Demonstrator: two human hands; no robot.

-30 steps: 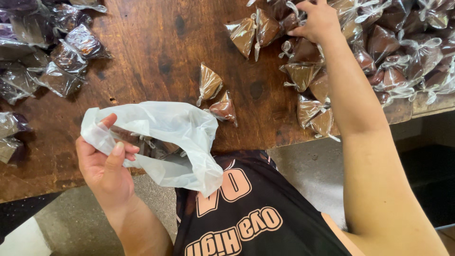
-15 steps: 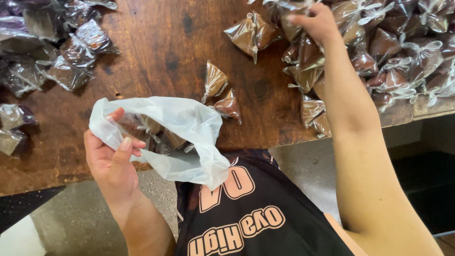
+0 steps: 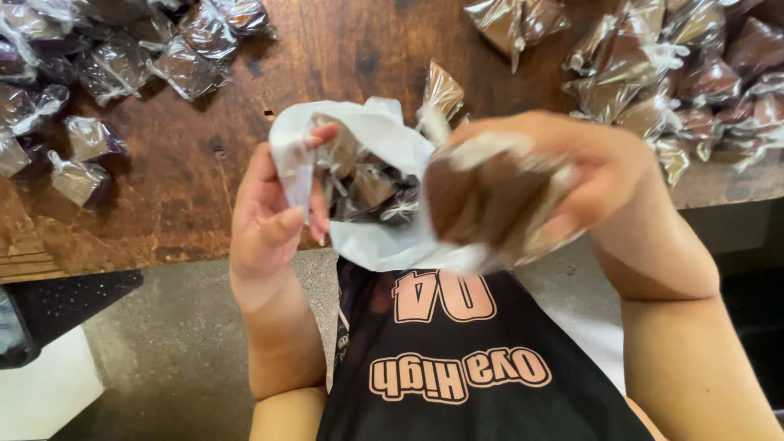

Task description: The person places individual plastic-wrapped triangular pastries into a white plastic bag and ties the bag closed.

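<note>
Two hands over wooden surface [image 3: 343,49] edge: left hand [image 3: 269,216] fingers pinched on rim of white plastic bag [image 3: 376,139], holding it open; right hand [image 3: 572,175] fingers clamped on blurred brown wrapped packet [image 3: 478,204] at bag mouth; packet piles [image 3: 686,73] right and left

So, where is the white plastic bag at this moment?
In the head view, the white plastic bag is at centre, held open by the left hand, just left of the right hand gripping a brown packet.

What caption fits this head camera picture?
Left hand holds open a white plastic bag while right hand brings a brown wrapped packet to it.
</note>
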